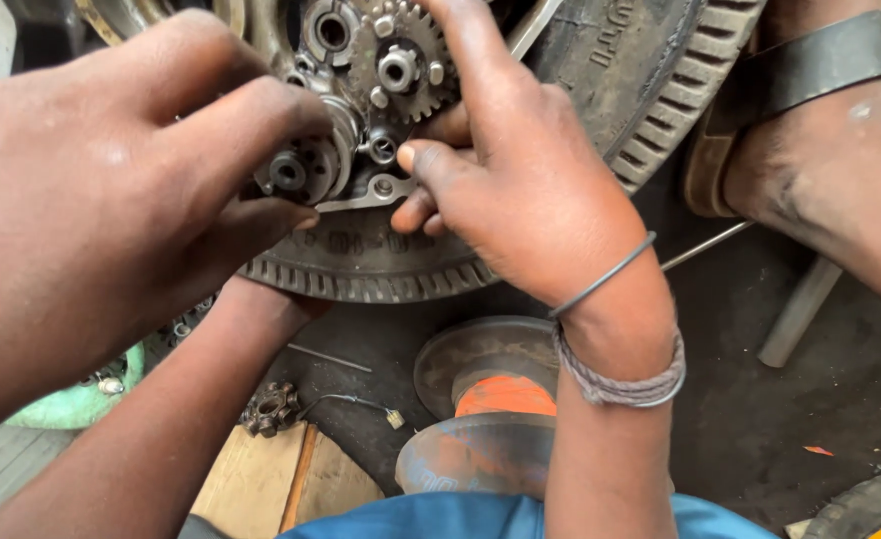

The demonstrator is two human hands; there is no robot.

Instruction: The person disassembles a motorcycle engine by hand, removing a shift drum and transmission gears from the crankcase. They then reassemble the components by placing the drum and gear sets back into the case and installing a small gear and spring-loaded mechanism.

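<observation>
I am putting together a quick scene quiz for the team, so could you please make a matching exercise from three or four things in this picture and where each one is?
Things:
1. toothed gear
2. small sprocket
3. orange spool
4. sandalled foot

Places:
A. top right, beside the tyre
B. loose on the floor by the wooden board
C. on the hub, above the right hand
D. on the floor, below the right wrist

Pairs: 1-C, 2-B, 3-D, 4-A

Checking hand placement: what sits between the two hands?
In the head view, a small round metal hub and flat bracket lie between left hand and right hand.
</observation>
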